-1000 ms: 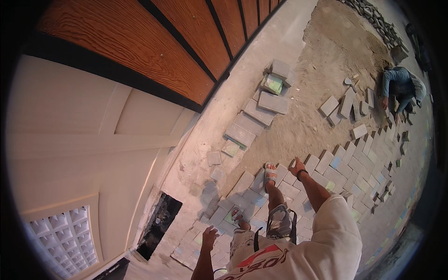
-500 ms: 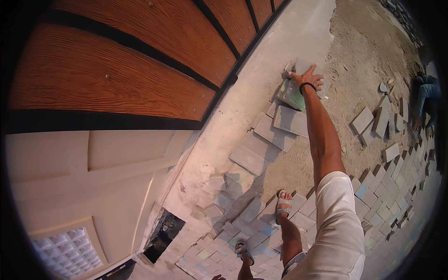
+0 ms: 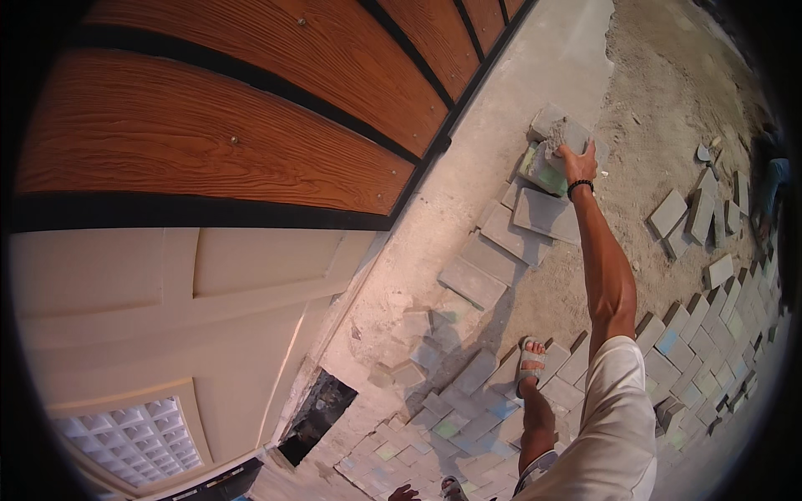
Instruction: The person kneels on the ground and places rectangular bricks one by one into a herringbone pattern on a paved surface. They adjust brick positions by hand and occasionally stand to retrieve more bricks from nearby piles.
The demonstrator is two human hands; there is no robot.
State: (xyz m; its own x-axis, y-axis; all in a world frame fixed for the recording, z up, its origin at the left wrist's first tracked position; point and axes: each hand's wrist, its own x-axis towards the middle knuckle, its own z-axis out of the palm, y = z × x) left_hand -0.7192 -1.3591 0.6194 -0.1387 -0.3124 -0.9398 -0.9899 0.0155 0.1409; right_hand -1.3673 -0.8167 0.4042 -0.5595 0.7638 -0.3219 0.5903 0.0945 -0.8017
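Note:
My right arm, in a white sleeve and with a dark bead bracelet at the wrist, reaches far out ahead. At its end my right hand [image 3: 579, 161] grips the near end of a grey paving block [image 3: 573, 132], thumb and fingers on opposite sides. The block lies on a small stack beside another grey block [image 3: 546, 120]. Below it sits a block with green paint [image 3: 543, 173]. My left hand [image 3: 404, 494] shows only partly at the lower edge, its fingers apart and nothing visible in them.
Loose pavers [image 3: 482, 259] lie in a row along the concrete strip. More blocks [image 3: 700, 209] and a trowel [image 3: 703, 153] rest on sand at right, near another person [image 3: 773, 179]. Laid paving [image 3: 468, 417] surrounds my sandalled feet. A dark pit [image 3: 317, 417] adjoins the gate [image 3: 217, 142].
My right hand has gone from spread fingers over the stack to a grip at the block's near end. The view has shifted slightly, and more of my left hand shows.

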